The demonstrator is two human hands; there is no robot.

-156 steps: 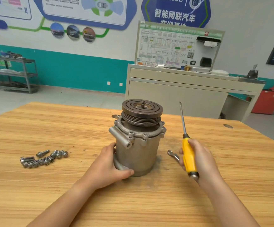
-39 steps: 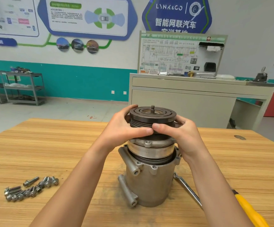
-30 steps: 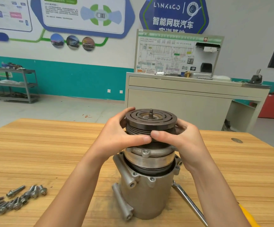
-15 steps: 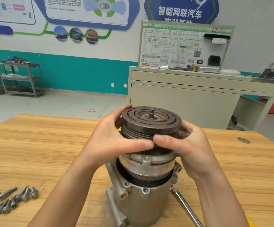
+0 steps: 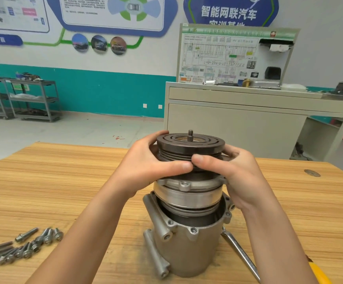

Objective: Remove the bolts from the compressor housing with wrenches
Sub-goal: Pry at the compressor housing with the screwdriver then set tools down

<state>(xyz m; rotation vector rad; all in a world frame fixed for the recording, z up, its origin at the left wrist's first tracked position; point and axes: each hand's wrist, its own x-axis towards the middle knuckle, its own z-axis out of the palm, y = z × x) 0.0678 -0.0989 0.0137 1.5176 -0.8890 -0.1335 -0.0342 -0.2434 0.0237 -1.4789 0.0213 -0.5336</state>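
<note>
— Many bolts (image 5: 23, 247) lie loose on the table (image 5: 64, 181), left of the housing (image 5: 189, 249). Its rim holes look empty, so I judge the unbolting done.

— And the hands?

— The left hand (image 5: 146, 167) and right hand (image 5: 234, 177) curl round the pulley (image 5: 190, 148), which sits partly out of the housing. The housing's far side is hidden, and the wrench (image 5: 240, 255) is cut off.

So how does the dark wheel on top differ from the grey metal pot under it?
The wheel is dark brown and grooved; the pot is pale grey with lugs round its rim. The left hand and right hand grip the wheel above the pot; the pot stands on the table. Both are round metal.
</note>
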